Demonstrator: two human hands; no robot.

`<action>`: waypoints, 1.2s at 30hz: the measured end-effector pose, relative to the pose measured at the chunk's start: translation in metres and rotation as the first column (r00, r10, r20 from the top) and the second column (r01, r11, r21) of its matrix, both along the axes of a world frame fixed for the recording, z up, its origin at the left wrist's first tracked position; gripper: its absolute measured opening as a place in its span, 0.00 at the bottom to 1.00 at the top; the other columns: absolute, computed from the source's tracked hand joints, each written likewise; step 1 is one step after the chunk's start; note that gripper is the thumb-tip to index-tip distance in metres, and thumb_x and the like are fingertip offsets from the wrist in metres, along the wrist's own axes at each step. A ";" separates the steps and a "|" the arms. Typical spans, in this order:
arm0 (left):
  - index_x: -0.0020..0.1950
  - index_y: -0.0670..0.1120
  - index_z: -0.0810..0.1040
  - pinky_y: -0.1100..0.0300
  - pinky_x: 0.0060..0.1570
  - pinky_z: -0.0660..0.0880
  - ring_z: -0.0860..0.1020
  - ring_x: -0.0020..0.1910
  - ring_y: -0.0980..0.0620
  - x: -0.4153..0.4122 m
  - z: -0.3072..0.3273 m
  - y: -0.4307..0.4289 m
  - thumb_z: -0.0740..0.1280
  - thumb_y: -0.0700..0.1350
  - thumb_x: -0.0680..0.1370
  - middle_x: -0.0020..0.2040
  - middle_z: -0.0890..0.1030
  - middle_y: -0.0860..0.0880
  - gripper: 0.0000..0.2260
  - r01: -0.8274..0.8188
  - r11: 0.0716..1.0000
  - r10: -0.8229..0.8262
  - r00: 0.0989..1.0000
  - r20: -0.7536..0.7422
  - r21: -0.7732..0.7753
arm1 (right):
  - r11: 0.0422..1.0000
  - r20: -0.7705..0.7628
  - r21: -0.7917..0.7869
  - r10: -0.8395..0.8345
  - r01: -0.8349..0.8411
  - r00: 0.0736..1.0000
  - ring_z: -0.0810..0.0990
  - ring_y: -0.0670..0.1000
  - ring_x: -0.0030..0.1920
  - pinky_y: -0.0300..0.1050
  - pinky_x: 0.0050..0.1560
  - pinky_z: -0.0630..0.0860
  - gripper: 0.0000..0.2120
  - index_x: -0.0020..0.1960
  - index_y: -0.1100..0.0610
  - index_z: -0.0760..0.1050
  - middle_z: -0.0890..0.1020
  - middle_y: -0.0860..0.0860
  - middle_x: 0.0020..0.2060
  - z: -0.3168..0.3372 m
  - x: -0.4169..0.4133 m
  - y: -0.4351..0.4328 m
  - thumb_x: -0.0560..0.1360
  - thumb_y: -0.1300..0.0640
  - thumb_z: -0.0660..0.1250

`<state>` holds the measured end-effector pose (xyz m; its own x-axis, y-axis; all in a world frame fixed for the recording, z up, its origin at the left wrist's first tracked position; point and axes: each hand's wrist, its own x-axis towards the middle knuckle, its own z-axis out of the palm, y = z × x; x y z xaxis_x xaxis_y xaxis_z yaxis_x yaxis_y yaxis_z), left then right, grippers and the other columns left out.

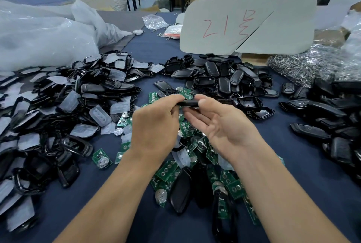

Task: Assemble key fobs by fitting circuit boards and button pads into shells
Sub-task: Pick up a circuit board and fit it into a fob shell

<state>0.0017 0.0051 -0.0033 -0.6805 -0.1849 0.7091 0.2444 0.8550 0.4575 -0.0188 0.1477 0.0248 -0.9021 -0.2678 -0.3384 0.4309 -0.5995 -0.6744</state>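
A black key fob shell (189, 103) is held edge-on above the middle of the table. My left hand (156, 123) pinches its left end with curled fingers. My right hand (216, 123) pinches its right end between thumb and forefinger, palm turned up, the other fingers loosely spread. Under both hands lies a heap of green circuit boards (170, 170) with round metal contacts. Translucent button pads (100, 115) lie mixed with black shell frames (78, 147) at the left. What is inside the held shell is hidden.
Black shell halves (224, 78) are piled at the back centre, closed-looking fobs (320, 125) at the right. A grey board (254, 25) with red writing stands behind. Clear plastic bags (45, 35) sit back left, a heap of metal rings (304, 66) back right. Dark blue cloth (304, 164) covers the table.
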 end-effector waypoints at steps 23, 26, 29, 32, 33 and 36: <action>0.38 0.63 0.84 0.74 0.38 0.77 0.82 0.35 0.70 0.001 0.018 0.001 0.78 0.42 0.70 0.34 0.81 0.72 0.14 -0.048 0.884 -0.084 0.962 0.259 0.465 | 0.989 -0.032 0.146 0.005 0.000 0.999 0.88 0.54 0.39 0.42 0.39 0.84 0.09 0.54 0.68 0.80 0.87 0.61 0.42 -0.015 -0.003 -0.001 0.75 0.75 0.69; 0.34 0.63 0.85 0.65 0.38 0.82 0.84 0.34 0.65 -0.003 0.016 -0.003 0.78 0.41 0.70 0.33 0.84 0.64 0.15 -0.069 0.788 -0.120 0.957 0.263 0.611 | 0.956 -0.093 0.259 -0.115 0.135 0.989 0.88 0.54 0.38 0.39 0.38 0.84 0.10 0.54 0.69 0.79 0.87 0.60 0.39 -0.016 -0.003 0.000 0.74 0.76 0.71; 0.36 0.66 0.86 0.53 0.45 0.85 0.86 0.35 0.57 -0.006 0.016 -0.008 0.74 0.41 0.71 0.33 0.86 0.55 0.17 -0.082 0.692 -0.215 0.925 0.314 0.717 | 0.888 -0.236 0.397 -0.148 0.234 0.961 0.86 0.50 0.32 0.37 0.33 0.80 0.06 0.49 0.67 0.81 0.86 0.57 0.34 -0.011 -0.006 0.009 0.74 0.70 0.75; 0.39 0.66 0.86 0.51 0.46 0.85 0.87 0.35 0.53 -0.008 0.014 -0.009 0.71 0.46 0.68 0.33 0.86 0.52 0.12 -0.074 0.652 -0.279 0.902 0.330 0.754 | 0.799 -0.396 0.517 -0.095 0.307 0.913 0.82 0.51 0.28 0.40 0.30 0.78 0.04 0.45 0.64 0.82 0.85 0.57 0.32 -0.007 -0.007 0.016 0.73 0.67 0.77; 0.39 0.65 0.86 0.53 0.45 0.85 0.87 0.35 0.53 -0.008 0.013 -0.009 0.70 0.47 0.68 0.33 0.86 0.51 0.12 -0.068 0.652 -0.292 0.897 0.332 0.755 | 0.758 -0.454 0.554 -0.072 0.345 0.888 0.82 0.52 0.29 0.42 0.32 0.80 0.04 0.43 0.62 0.83 0.85 0.56 0.32 -0.006 -0.007 0.017 0.72 0.67 0.78; 0.40 0.61 0.88 0.57 0.41 0.83 0.87 0.36 0.52 -0.009 0.010 -0.008 0.71 0.46 0.69 0.34 0.87 0.50 0.09 -0.048 0.655 -0.332 0.878 0.344 0.754 | 0.644 -0.599 0.627 0.039 0.438 0.800 0.84 0.51 0.33 0.46 0.38 0.84 0.10 0.41 0.52 0.85 0.86 0.51 0.33 -0.007 -0.005 0.016 0.72 0.67 0.77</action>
<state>-0.0077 -0.0033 0.0070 -0.9260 -0.3769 0.0228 -0.0443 0.1683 0.9847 -0.0242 0.1636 0.0181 -0.9777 0.0515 0.2037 -0.1944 0.1462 -0.9700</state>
